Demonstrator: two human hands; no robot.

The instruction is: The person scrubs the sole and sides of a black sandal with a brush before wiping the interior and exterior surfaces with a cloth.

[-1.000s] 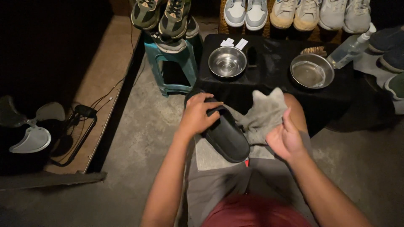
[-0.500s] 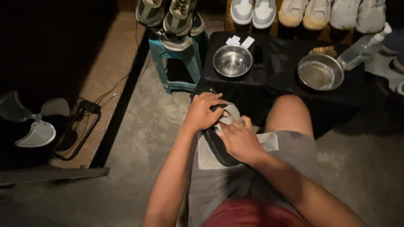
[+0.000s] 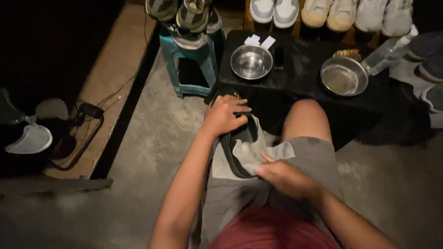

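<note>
Now the left hand grips the toe end of the black slipper lying on the lap, while the right hand presses the grey cloth onto it with closed fingers, so the wiping seems only partly done.

Dim room with a bare concrete floor; a teal stool stands at eleven o'clock, a low black table at twelve, a wooden platform at ten
</note>
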